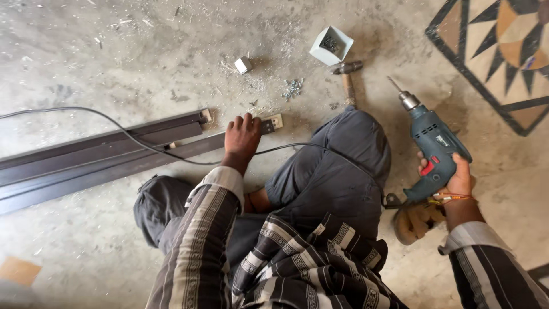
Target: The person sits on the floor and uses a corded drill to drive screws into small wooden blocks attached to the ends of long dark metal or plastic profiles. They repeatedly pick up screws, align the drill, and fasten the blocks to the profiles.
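Note:
My left hand (241,139) presses down on the end of a long dark metal channel (103,157) that lies across the concrete floor to the left. My right hand (452,174) grips a teal electric drill (432,143) by its handle, held up at the right with the bit pointing away and up-left. The drill's black cord (143,144) runs from the drill across my knee and over the channel to the left edge. I am squatting, with my knees in dark trousers below my arms.
A hammer (347,77) lies beyond my knee, next to a small white square box (331,45) holding screws. Loose screws (293,88) and metal shavings lie nearby. A small white block (243,64) sits further left. Patterned tile inlay (503,46) fills the top right.

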A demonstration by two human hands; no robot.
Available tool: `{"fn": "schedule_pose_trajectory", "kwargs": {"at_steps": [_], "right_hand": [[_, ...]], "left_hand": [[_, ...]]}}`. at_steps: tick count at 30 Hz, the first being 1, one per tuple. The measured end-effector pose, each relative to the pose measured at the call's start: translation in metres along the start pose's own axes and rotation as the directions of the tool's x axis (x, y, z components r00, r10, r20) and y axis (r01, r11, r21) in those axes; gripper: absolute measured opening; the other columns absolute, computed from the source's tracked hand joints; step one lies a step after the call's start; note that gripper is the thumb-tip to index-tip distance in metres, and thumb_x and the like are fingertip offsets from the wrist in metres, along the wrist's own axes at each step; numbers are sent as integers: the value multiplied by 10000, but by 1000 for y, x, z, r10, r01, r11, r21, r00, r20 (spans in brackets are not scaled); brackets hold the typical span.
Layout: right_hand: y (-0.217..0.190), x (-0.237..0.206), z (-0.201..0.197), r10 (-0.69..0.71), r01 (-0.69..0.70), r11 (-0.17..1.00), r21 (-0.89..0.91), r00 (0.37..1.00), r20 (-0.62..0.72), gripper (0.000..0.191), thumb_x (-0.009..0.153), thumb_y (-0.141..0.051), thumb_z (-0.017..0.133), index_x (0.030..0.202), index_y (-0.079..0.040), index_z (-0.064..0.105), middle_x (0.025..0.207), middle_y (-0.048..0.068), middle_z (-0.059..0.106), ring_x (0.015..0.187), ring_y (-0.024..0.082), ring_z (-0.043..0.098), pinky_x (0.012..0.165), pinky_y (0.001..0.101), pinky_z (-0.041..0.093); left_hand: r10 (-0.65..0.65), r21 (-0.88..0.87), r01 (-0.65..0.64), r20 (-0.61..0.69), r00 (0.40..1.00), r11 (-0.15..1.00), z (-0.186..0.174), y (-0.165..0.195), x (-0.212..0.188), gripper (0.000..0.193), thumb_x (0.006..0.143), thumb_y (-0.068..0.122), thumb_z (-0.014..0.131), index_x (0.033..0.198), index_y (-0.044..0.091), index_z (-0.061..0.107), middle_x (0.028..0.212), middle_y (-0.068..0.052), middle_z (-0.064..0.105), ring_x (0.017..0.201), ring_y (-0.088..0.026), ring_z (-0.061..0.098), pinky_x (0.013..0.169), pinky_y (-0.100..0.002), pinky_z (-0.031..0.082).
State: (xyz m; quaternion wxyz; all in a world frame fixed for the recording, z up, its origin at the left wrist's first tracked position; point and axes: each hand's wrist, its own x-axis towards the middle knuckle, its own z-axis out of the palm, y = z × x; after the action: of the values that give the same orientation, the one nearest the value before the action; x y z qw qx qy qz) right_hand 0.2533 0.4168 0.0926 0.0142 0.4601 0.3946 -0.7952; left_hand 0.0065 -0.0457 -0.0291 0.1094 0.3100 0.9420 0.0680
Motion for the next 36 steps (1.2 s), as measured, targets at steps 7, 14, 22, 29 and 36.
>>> {"fn": "schedule_pose_trajectory", "kwargs": {"at_steps": [7,14,22,29,36], "right_hand": [[31,16,-4,151,-214,962,-168,933,-326,760,962,-605,682,1450,-40,536,1180,138,652,977,245,672,848,396,579],[33,28,7,-186,-250,745,-618,813,-552,760,846,-491,839,1369,-7,574,1182,169,643,1028,302,639,876,428,520],[11,36,108,-671,461,-92,-883,626,397,522,965,-188,794,1409,-2,591,1358,216,627,1312,390,584,1131,466,464],[68,70,270,-129,748,-178,-640,627,768,455,840,-230,805,1277,-144,711,1158,78,714,1031,330,709,882,435,588],[129,99,334,27,715,-312,-626,665,747,496,797,-242,836,1273,-212,699,1266,62,587,961,356,697,804,494,572]], "left_hand": [[-65,-38,68,68,996,997,0,11,3,143,927,194,652,1037,120,598,1029,-86,617,950,-300,648,775,-445,556],[-71,-115,84,111,991,990,-12,16,4,221,891,224,668,1067,112,595,1039,-94,617,970,-323,657,794,-466,558],[-144,-163,188,247,958,969,-26,14,16,334,822,253,757,1106,136,625,1152,-102,619,1096,-337,622,887,-459,554],[-166,-194,212,232,959,958,-33,12,19,299,830,221,717,1104,132,635,1153,-99,628,1118,-333,614,902,-472,539],[-171,-183,218,238,956,959,-37,9,16,267,882,202,666,1128,112,616,1138,-107,630,1055,-337,639,898,-475,533]]}}
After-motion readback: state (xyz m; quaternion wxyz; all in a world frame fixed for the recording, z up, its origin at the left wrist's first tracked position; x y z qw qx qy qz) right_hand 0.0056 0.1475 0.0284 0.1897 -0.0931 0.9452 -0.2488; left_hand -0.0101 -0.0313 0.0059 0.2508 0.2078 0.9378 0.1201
